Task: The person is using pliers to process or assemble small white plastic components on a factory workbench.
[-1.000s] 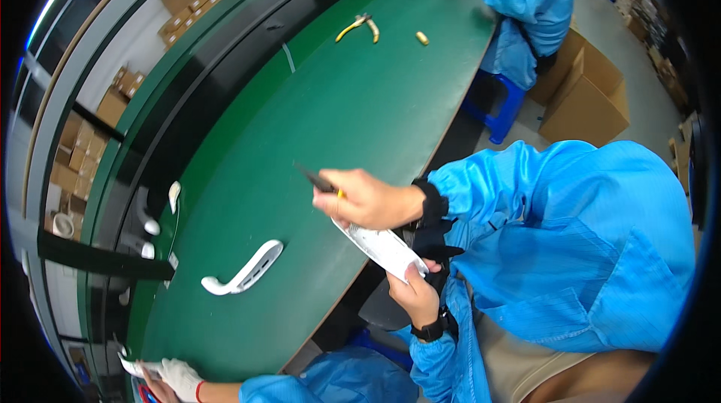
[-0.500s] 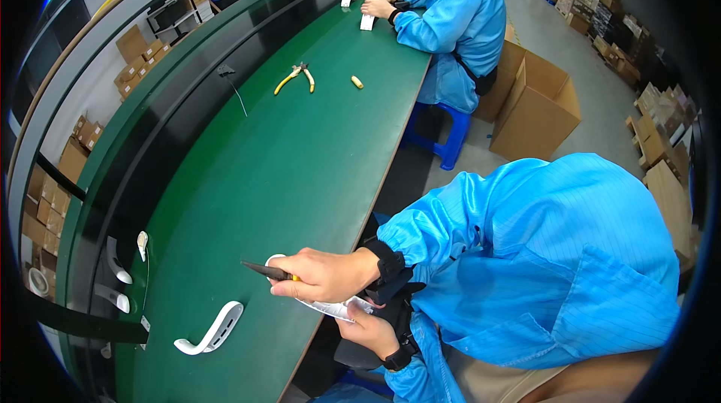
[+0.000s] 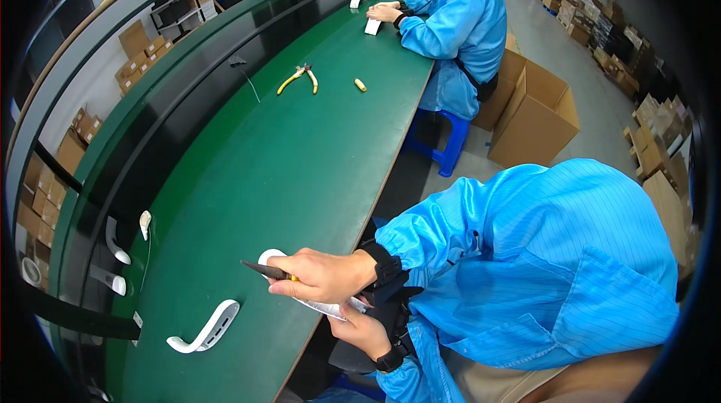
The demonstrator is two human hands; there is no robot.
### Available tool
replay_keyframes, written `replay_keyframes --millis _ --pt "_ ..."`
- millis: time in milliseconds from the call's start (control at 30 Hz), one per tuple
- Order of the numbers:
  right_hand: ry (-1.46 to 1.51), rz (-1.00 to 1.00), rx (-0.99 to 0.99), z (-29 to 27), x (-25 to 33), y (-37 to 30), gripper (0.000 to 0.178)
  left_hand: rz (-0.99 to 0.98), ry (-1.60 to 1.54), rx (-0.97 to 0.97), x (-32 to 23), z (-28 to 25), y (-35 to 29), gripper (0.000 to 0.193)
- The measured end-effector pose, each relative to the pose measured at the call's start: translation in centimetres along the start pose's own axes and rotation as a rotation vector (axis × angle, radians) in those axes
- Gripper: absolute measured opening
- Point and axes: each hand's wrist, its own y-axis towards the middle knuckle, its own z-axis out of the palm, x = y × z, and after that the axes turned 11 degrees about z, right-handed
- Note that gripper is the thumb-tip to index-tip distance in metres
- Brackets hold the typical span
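Observation:
Above the table's near edge, my right hand (image 3: 321, 275) is closed around pliers (image 3: 263, 269) with dark, pointed jaws and a bit of yellow handle showing. The jaws point left. Below it, my left hand (image 3: 363, 332) grips the lower end of a white curved plastic piece (image 3: 319, 306). The piece passes under my right hand, which hides its middle; its rounded far end shows beyond the knuckles. Whether the pliers touch it I cannot tell. A similar white curved piece with dark slots (image 3: 212, 329) lies on the green table to the left of my hands.
On the green table (image 3: 278, 178) lie yellow-handled pliers (image 3: 298, 78) and a small yellow piece (image 3: 360, 85). More white pieces (image 3: 118, 284) rest along the black ledge at left. A co-worker in blue (image 3: 458, 20) sits farther up, beside an open cardboard box (image 3: 529, 114).
The view has shifted slightly. The white piece's rounded end shows a little more beyond my right hand. Both hands keep their grips.

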Motion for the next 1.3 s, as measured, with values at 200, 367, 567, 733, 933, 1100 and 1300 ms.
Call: replay_keyframes --millis 200,367,567,733,933,1100,1300 --pt "0.016 0.038 0.034 0.3 -0.1 -1.0 0.023 -0.021 -0.091 0.026 0.6 -0.4 0.1 0.033" --pt "-0.044 -0.114 0.01 1.5 -0.8 -2.6 0.015 0.132 0.035 0.023 4.6 -1.7 -0.3 0.033" --pt "0.106 0.014 -0.082 0.1 0.9 -1.1 0.024 0.015 -0.177 0.059 2.0 -1.2 0.1 0.034" --pt "0.06 0.021 -0.037 1.4 0.9 -0.3 0.021 -0.009 -0.16 0.013 2.2 -1.4 -0.3 0.038" --pt "-0.001 0.022 -0.026 2.1 0.2 -0.3 0.019 -0.025 -0.151 0.042 2.2 -1.6 -0.1 0.039" --pt "-0.033 0.038 -0.001 2.4 0.6 -0.3 0.018 0.002 -0.167 0.039 2.3 -1.7 -0.1 0.04" --pt "-0.05 -0.028 -0.004 3.1 0.4 -1.1 0.015 -0.056 -0.18 0.11 2.8 -2.3 -0.2 0.033"
